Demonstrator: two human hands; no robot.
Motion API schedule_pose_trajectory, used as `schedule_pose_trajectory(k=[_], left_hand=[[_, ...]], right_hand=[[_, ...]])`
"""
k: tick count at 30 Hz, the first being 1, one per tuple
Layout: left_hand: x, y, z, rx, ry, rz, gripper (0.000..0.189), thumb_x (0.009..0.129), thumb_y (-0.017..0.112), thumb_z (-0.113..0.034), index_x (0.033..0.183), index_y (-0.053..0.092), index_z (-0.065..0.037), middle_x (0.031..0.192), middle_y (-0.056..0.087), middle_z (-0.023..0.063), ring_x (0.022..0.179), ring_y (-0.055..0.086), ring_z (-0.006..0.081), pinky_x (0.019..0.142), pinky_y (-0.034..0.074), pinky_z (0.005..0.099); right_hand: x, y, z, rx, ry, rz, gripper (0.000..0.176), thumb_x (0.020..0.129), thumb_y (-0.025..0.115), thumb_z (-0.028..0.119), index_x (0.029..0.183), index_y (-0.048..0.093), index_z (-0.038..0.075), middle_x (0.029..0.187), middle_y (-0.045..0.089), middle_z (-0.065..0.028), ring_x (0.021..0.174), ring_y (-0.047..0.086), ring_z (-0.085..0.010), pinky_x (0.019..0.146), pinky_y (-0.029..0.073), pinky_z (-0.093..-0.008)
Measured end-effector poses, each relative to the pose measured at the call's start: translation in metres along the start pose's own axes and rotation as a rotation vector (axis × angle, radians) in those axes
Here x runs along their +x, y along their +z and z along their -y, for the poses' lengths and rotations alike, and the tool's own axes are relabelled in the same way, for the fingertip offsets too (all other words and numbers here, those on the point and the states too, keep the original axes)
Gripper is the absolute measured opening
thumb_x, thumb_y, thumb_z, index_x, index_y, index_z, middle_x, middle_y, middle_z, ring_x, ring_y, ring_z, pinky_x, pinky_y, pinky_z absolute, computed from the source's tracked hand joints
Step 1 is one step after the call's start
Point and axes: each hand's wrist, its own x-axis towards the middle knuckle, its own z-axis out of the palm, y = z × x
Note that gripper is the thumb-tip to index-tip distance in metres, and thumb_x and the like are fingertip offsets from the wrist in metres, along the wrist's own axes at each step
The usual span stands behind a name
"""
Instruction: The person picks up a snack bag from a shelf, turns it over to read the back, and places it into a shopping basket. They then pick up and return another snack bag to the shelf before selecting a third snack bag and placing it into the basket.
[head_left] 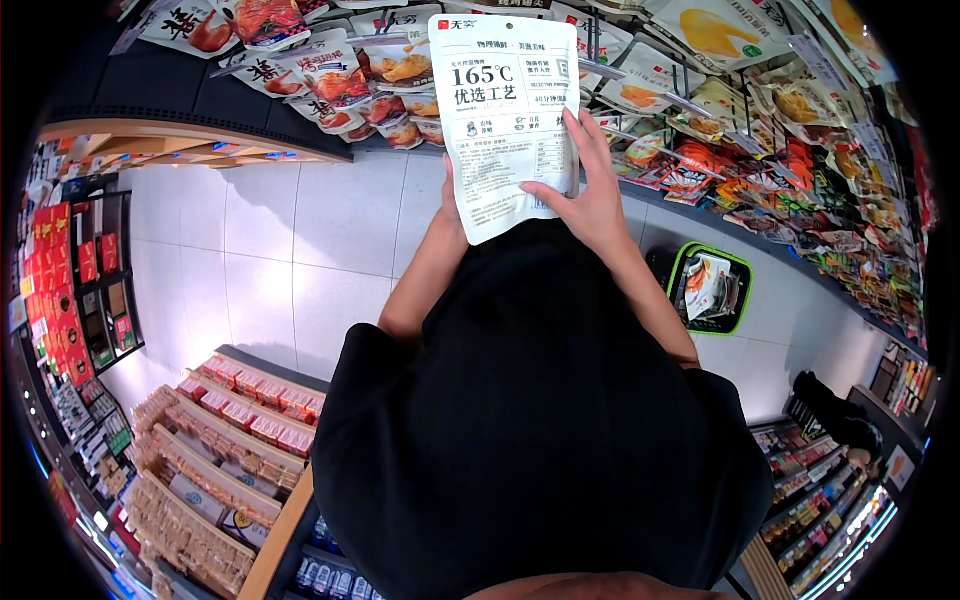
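A white snack pouch (508,110) with printed text, a "165°C" label and a small hang hole at its top is held up in front of my body, back panel toward me. My right hand (592,190) grips its right edge, thumb across the lower front and fingers along the side. On the left edge, my left hand (449,195) supports the pouch from behind; most of its fingers are hidden by it.
Hanging food pouches (330,70) fill the racks ahead and to the right. A green-rimmed shopping basket (746,290) with packets inside stands on the tiled floor (340,240) at right. Tiered shelves (230,430) of boxed goods stand behind left. Another person (840,415) is at far right.
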Motion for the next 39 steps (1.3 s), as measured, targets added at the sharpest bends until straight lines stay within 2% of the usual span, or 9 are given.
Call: schedule_pose_trajectory(k=[2,4,17,29,31,35,37,39], left_hand=[[0.000,0.000,-0.001,0.005,0.000,0.000,0.108,0.074,0.047,-0.078,0.148,0.011,-0.008,0.149,0.024,0.0212,0.134,0.032,0.0403,0.107,0.033,0.0527],[-0.001,0.003,-0.001,0.059,0.008,-0.012,0.108,0.074,0.047,-0.078,0.148,0.011,-0.008,0.149,0.023,0.0214,0.134,0.031,0.0409,0.107,0.034,0.0538],[0.004,-0.001,-0.003,0.124,0.052,-0.030,0.106,0.075,0.044,-0.079,0.148,0.010,-0.010,0.149,0.022,0.0216,0.134,0.030,0.0427,0.105,0.034,0.0564],[0.000,-0.004,-0.006,0.082,0.099,-0.087,0.100,0.079,0.051,-0.069,0.148,0.013,-0.007,0.148,0.026,0.0213,0.132,0.033,0.0413,0.105,0.035,0.0551],[-0.003,0.016,-0.007,0.153,0.136,-0.257,0.097,0.080,0.053,-0.065,0.147,0.016,-0.005,0.147,0.028,0.0218,0.131,0.035,0.0404,0.104,0.036,0.0538],[-0.003,0.006,-0.006,0.105,0.122,-0.212,0.095,0.081,0.053,-0.064,0.146,0.019,-0.005,0.145,0.031,0.0223,0.131,0.036,0.0401,0.104,0.036,0.0529],[-0.004,-0.001,-0.008,-0.020,0.044,-0.120,0.095,0.080,0.055,-0.064,0.146,0.020,-0.004,0.144,0.033,0.0221,0.130,0.038,0.0394,0.104,0.036,0.0520],[-0.006,-0.001,-0.009,-0.013,0.029,-0.117,0.095,0.080,0.055,-0.064,0.145,0.021,-0.004,0.144,0.034,0.0219,0.129,0.039,0.0388,0.104,0.037,0.0512]], right_hand=[[0.000,0.000,0.000,-0.005,-0.003,0.001,0.089,0.067,0.083,0.025,0.140,0.037,0.006,0.144,0.032,-0.0213,0.134,0.033,-0.0347,0.106,0.032,-0.0426],[0.001,0.000,-0.001,-0.037,-0.031,-0.009,0.088,0.067,0.083,0.027,0.140,0.038,0.008,0.143,0.030,-0.0224,0.131,0.037,-0.0366,0.103,0.037,-0.0422],[0.002,0.002,0.001,-0.054,-0.070,0.004,0.086,0.071,0.080,0.026,0.141,0.035,0.005,0.141,0.031,-0.0228,0.129,0.039,-0.0370,0.102,0.038,-0.0415],[0.002,0.002,-0.002,-0.003,-0.051,0.027,0.087,0.073,0.079,0.027,0.142,0.033,0.005,0.142,0.030,-0.0227,0.130,0.036,-0.0365,0.105,0.034,-0.0409],[0.002,0.002,-0.003,0.046,-0.030,0.038,0.085,0.074,0.078,0.023,0.143,0.032,0.004,0.140,0.034,-0.0214,0.132,0.033,-0.0333,0.107,0.030,-0.0412],[0.001,0.007,-0.012,0.020,-0.076,0.035,0.082,0.078,0.074,0.018,0.143,0.028,0.002,0.139,0.035,-0.0204,0.128,0.039,-0.0294,0.105,0.033,-0.0401],[0.000,0.014,-0.010,0.550,0.123,-0.060,0.080,0.082,0.071,0.017,0.143,0.023,-0.003,0.136,0.041,-0.0222,0.121,0.048,-0.0288,0.101,0.039,-0.0369],[0.003,0.016,-0.016,0.620,0.124,-0.082,0.075,0.084,0.068,0.014,0.141,0.023,-0.004,0.134,0.044,-0.0208,0.117,0.051,-0.0253,0.098,0.041,-0.0345]])
